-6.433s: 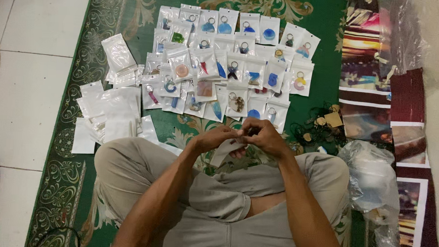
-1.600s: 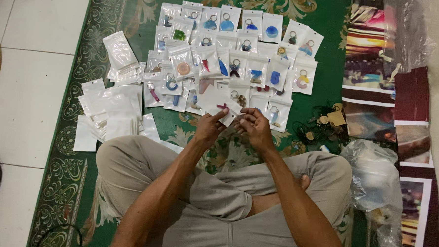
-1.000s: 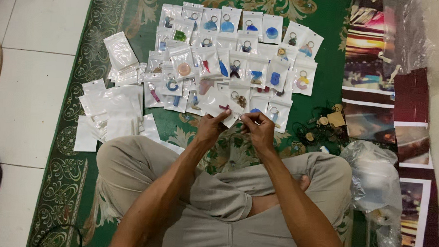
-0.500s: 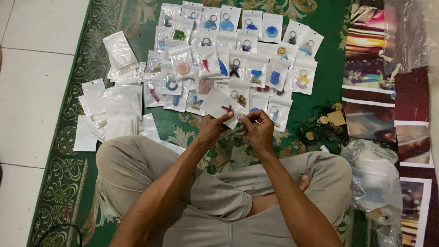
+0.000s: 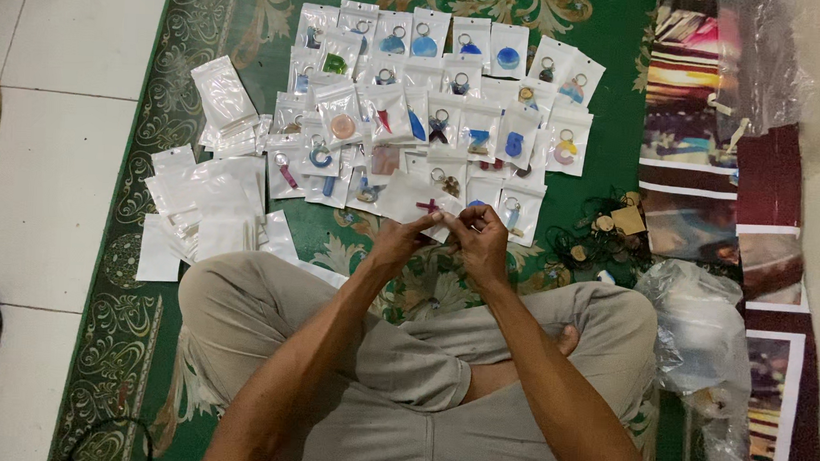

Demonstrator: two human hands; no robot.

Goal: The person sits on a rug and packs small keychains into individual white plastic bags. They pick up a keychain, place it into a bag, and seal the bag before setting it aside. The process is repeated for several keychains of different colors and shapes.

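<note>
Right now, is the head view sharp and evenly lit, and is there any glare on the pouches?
Head view: fairly sharp and evenly lit; the laid-out pouches shine mildly, the clear plastic sheet more; the pouch between left hand and right hand looks slightly soft.

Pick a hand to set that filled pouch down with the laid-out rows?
Left, probably. The left hand holds the pouch by its lower edge, already over the front row of pouches; the right hand only pinches its corner.

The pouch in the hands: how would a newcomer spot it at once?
On the green carpet lie rows of filled pouches. At their near edge, above the crossed legs, both hands pinch one white pouch. It alone is lifted, with a small dark red piece showing.
</note>
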